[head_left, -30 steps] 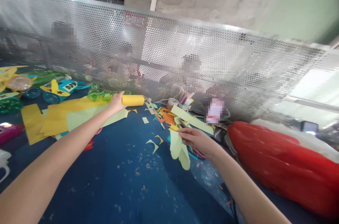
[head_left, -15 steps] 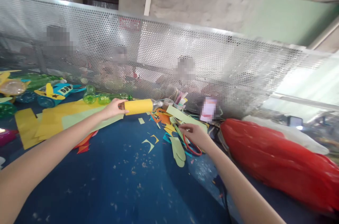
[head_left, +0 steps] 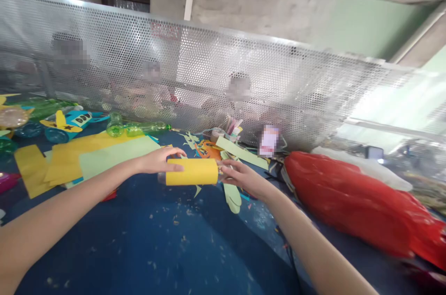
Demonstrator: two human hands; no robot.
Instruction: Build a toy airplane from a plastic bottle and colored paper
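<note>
A clear plastic bottle wrapped in yellow paper (head_left: 191, 172) lies sideways between my two hands, above the blue table (head_left: 163, 253). My left hand (head_left: 160, 159) is closed round its left end, with the thumb along the yellow paper. At the other end, my right hand (head_left: 240, 174) is closed on the narrow neck side; its fingertips partly hide the neck. Just below my right hand lie pale green paper cut-outs (head_left: 232, 196) with rounded ends. Behind the bottle are orange paper scraps (head_left: 206, 150) and a pale green strip (head_left: 244, 153).
Yellow sheets (head_left: 66, 160) and a pale green sheet (head_left: 114, 153) lie left, before green bottles (head_left: 146, 127) and a bottle plane (head_left: 75, 122). A red plastic bag (head_left: 355, 202) bulges at right. A phone (head_left: 269, 140) leans near a perforated metal screen (head_left: 209, 62); people sit behind it.
The yellow-wrapped bottle has come nearer and a little right in my left hand. My right hand has left the paper scraps and closed on the bottle's neck end.
</note>
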